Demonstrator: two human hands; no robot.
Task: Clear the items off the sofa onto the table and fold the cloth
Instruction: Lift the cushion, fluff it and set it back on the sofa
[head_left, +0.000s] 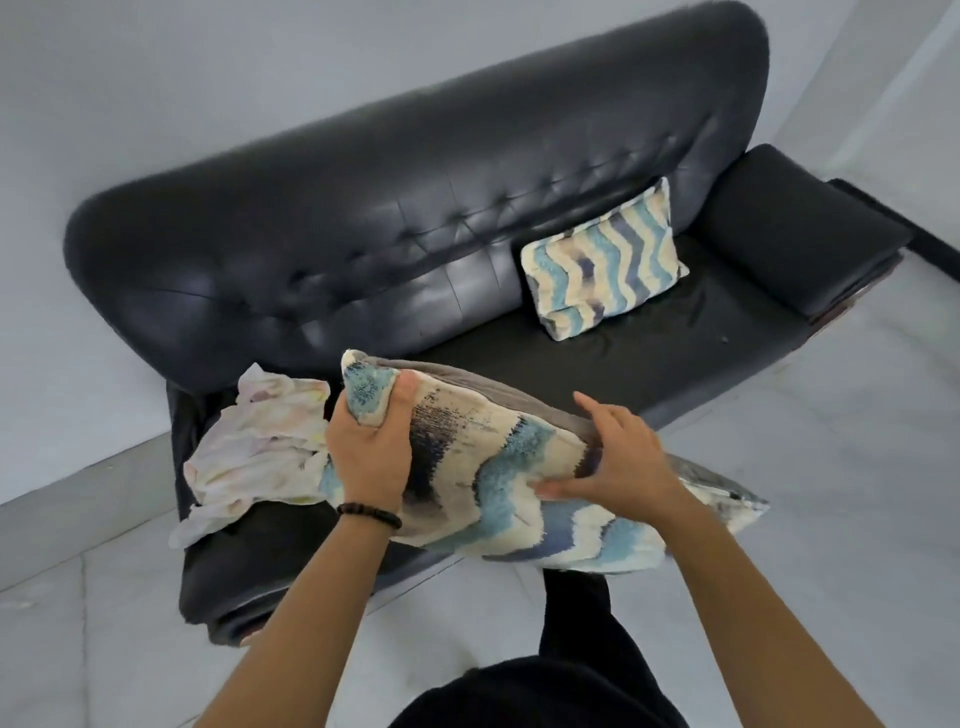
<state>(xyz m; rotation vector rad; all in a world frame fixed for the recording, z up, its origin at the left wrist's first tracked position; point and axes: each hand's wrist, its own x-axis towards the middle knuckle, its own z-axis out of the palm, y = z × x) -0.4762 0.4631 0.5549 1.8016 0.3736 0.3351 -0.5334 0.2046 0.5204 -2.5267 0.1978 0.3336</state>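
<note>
A wavy blue, cream and navy striped cushion (498, 483) is lifted just above the front of the black leather sofa (415, 208). My left hand (371, 447) grips its upper left corner, thumb and fingers squeezing the fabric. My right hand (618, 457) holds the cushion's far edge, fingers curled over it and thumb on the front face. A crumpled pale cloth (260, 447) lies on the left of the sofa seat, beside my left hand. A second matching cushion (602, 260) leans against the backrest at the right.
The sofa stands against a pale wall on a light tiled floor (831, 441). Its right armrest (800, 234) and left armrest (218, 587) bound the seat. My dark-clothed legs (571, 613) are close to the sofa's front. No table is in view.
</note>
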